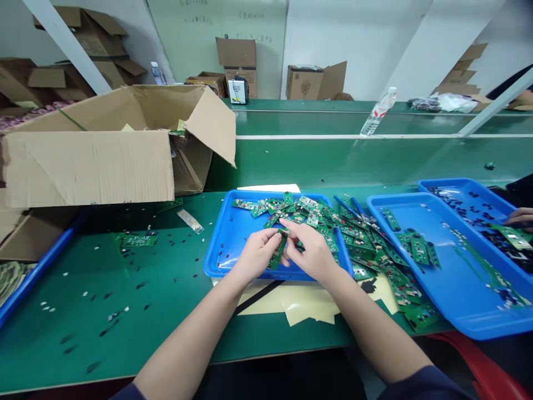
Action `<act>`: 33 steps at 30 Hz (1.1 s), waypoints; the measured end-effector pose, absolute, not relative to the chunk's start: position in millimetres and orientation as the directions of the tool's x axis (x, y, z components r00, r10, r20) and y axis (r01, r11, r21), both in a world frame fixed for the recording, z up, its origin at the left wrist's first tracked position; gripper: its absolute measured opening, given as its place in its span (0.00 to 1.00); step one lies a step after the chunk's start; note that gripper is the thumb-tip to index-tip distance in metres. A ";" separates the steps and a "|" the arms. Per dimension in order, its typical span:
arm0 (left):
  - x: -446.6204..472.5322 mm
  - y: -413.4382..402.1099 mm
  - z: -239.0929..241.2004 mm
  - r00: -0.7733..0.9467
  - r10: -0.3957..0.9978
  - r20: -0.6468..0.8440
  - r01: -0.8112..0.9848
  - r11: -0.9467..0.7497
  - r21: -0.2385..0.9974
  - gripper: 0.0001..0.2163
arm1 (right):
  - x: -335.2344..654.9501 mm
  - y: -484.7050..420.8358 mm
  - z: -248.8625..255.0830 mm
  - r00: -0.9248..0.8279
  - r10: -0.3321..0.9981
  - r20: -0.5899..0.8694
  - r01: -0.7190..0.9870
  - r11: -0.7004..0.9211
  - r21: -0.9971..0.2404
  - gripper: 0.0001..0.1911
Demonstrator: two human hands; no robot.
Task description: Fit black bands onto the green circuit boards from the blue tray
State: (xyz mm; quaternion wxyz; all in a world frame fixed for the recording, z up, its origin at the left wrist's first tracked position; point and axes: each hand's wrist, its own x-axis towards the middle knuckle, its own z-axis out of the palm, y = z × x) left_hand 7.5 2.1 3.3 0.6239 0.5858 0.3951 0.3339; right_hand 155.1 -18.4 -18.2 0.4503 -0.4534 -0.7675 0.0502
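Over a blue tray (225,222), my left hand (259,253) pinches a small green circuit board (276,254), held roughly upright. My right hand (308,250) meets it at the board's upper end, thumb and index finger bent around that end. Whether the right fingers hold a small part there is hidden. Several loose circuit boards (308,204) fill the back and right of the tray beneath my hands. Small dark bits lie on the tray's left floor.
Right of the tray is a heap of circuit boards (370,244), then another blue tray (447,266). A co-worker's hand (520,218) is at the far right. A large cardboard box (91,166) stands at left, a water bottle (378,113) behind. Yellow paper (308,305) lies in front.
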 end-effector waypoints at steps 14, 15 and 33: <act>2.2 5.4 2.8 0.500 0.857 -0.121 0.033 0.120 0.992 0.19 | 172.6 -12.7 -9.3 -0.177 0.780 0.600 0.601 0.569 -0.562 0.09; 1.2 5.3 3.7 0.536 0.833 -0.137 0.058 0.125 0.990 0.19 | 172.9 -12.5 -9.3 -0.194 0.768 0.610 0.610 0.581 -0.538 0.09; -9.4 11.0 2.5 0.274 0.910 0.311 0.169 -0.364 0.916 0.14 | 181.9 -18.6 2.6 0.191 0.768 0.612 0.439 0.491 -0.753 0.05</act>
